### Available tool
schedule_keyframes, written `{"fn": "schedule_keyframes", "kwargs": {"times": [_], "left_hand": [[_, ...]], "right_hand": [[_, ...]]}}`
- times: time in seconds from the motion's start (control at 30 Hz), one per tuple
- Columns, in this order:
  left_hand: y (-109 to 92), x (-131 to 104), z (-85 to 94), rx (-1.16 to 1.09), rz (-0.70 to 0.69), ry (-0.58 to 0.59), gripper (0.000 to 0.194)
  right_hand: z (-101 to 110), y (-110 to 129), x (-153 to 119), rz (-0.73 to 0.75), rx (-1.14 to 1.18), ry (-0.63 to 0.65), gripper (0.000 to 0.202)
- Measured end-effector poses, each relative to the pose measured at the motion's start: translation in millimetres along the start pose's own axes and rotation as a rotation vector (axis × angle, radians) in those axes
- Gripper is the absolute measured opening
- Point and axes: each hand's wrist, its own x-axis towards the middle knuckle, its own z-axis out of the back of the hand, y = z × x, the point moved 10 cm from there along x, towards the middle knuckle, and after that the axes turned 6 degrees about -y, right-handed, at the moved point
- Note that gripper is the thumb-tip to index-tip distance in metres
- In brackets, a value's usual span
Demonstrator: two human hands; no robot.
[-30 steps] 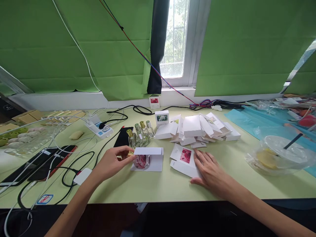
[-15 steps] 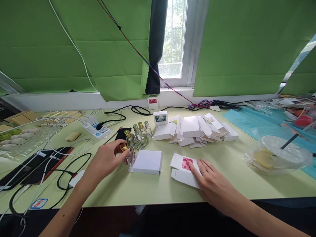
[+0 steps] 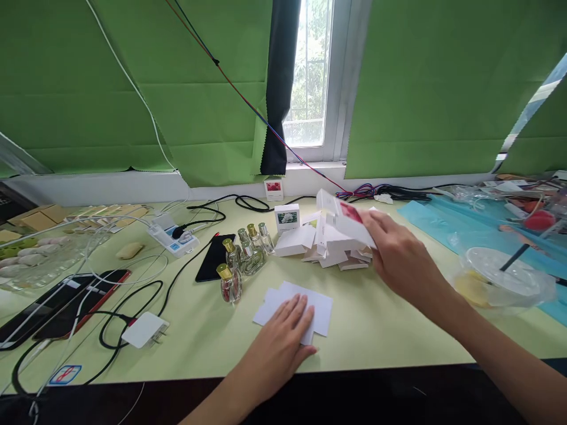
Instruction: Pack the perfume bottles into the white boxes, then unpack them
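Observation:
My left hand (image 3: 287, 330) lies flat, fingers stretched out, on a white carton (image 3: 321, 307) near the table's front. Its flaps spread out to the left and below the fingers. My right hand (image 3: 394, 251) grips a small white box (image 3: 343, 218) with a pink flower picture, raised over the pile of white boxes (image 3: 292, 241). Left of the carton, a glass perfume bottle (image 3: 230, 289) with a gold cap stands upright. Behind it are several more clear perfume bottles (image 3: 252, 257) with gold or silver caps. A small box with a white flower picture (image 3: 287, 218) stands behind the pile.
A black phone (image 3: 208, 262) lies behind the bottles. On the left are a white charger (image 3: 145, 329), cables, a power strip (image 3: 172, 239) and two dark phones (image 3: 88, 307). A lidded plastic cup (image 3: 500, 277) with a straw sits at right, near blue plastic sheeting (image 3: 425, 218).
My left hand has let go of the front bottle and moved right onto the white carton, which has shifted rightward and looks flatter. My right hand has lifted the pink-flower box up toward the pile.

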Motion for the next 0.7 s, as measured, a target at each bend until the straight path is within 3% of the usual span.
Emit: {"fn": "schedule_keyframes", "kwargs": {"times": [0.07, 0.13, 0.2, 0.23, 0.33, 0.43, 0.53, 0.6, 0.67, 0.7], "left_hand": [[-13, 8, -4.6, -0.034, -0.020, 0.023, 0.065], [-23, 12, -13.2, -0.056, -0.042, 0.062, 0.084], [-32, 8, -26.3, -0.057, -0.086, 0.105, 0.106], [-37, 4, -32.8, -0.039, -0.119, 0.119, 0.108], [-51, -8, -33.4, 0.070, -0.217, 0.055, 0.066], [-58, -7, 2.6, 0.021, -0.276, -0.076, 0.053], [-27, 24, 64.7, -0.033, -0.127, -0.282, 0.058], [4, 52, 102.7, -0.026, -0.023, -0.480, 0.058], [45, 82, 113.5, -0.027, 0.148, -0.581, 0.050], [63, 98, 105.3, -0.035, 0.228, -0.561, 0.045]], "right_hand": [[-18, -16, 23, -0.036, -0.062, -0.042, 0.067], [-49, -26, 35, -0.052, -0.097, -0.005, 0.057], [-97, -27, 32, -0.025, -0.070, 0.215, 0.049], [-120, -26, 25, -0.008, -0.064, 0.339, 0.053], [-162, -32, -2, -0.072, -0.045, 0.575, 0.074], [-179, -34, -18, -0.116, 0.037, 0.657, 0.082], [-183, -35, -22, -0.140, 0.051, 0.667, 0.080], [-184, -34, -21, -0.154, 0.052, 0.664, 0.077], [-183, -32, -21, -0.169, 0.060, 0.659, 0.073], [-182, -32, -20, -0.174, 0.067, 0.656, 0.071]]}}
